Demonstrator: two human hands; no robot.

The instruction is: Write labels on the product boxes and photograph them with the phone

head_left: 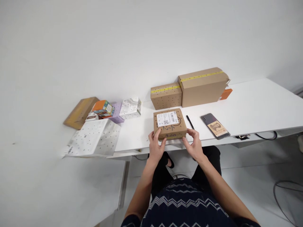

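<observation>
"Packages (104, 134) on the left: why were they bunched?"

"They lay close together, an orange box (103, 107) near a purple box (115, 116) among them, perhaps to keep out of the hands' way."

"And the left hand (156, 147)?"

"Over my remote feed, I saw its fingers gripping the near left corner of the labelled carton (170, 125), which sat at the table's (255, 107) front edge, label (167, 119) up, probably for reading. A taped box (165, 98) stood behind."

"What lay farther right?"

"A pen (190, 122), just beside the carton, likely for easy reach. I saw the right hand (194, 145) pinching the near right corner, so the 2 hands seemed to steady the carton. A large carton (203, 90) stood farther back, and a phone (215, 126) lay in front of it."
</observation>
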